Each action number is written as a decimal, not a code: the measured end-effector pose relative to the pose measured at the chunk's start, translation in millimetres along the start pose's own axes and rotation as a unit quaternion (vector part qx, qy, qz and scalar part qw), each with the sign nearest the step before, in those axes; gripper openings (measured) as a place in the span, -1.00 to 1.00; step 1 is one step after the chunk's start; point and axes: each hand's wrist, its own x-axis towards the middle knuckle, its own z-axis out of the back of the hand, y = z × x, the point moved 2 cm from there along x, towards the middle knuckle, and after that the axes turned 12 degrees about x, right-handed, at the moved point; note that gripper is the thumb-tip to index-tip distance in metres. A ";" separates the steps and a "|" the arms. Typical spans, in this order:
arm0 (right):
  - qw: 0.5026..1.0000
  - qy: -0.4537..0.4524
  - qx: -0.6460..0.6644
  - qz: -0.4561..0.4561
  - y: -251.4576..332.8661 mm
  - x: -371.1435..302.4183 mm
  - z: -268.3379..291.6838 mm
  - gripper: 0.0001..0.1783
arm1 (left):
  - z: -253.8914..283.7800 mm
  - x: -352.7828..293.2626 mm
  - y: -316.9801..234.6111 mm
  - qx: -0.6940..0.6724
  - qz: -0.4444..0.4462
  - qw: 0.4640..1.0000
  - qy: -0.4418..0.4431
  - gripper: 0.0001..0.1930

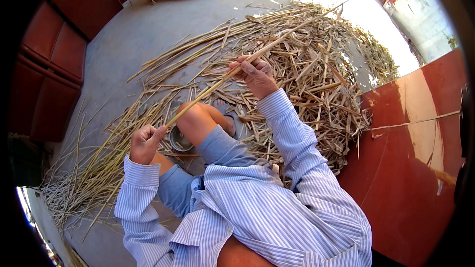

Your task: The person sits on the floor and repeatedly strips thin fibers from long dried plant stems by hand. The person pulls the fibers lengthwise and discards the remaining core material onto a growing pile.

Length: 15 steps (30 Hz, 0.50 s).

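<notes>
Floor (pixel 148 29) between red panels (pixel 49 34) and husks (pixel 316 79), left fingers (pixel 157 134) pinching stalk (pixel 205 92), right fingers (pixel 251 68) likewise

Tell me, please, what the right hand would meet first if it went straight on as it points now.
Past its held stalk, the right hand would probably meet the loose stalks on the floor first; depth is unclear, so it might pass above them.

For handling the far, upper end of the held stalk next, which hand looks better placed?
Probably the right hand: it grips the stalk farther up, nearer the end extending over the dry pile. The left hand holds it near the opposite end.
</notes>
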 end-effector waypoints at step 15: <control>0.954 -0.134 -0.253 -0.089 70.5 -5.0 6.5 -0.75 | 3.1 -15.6 -38.3 0.240 -0.157 0.926 -0.244 -0.75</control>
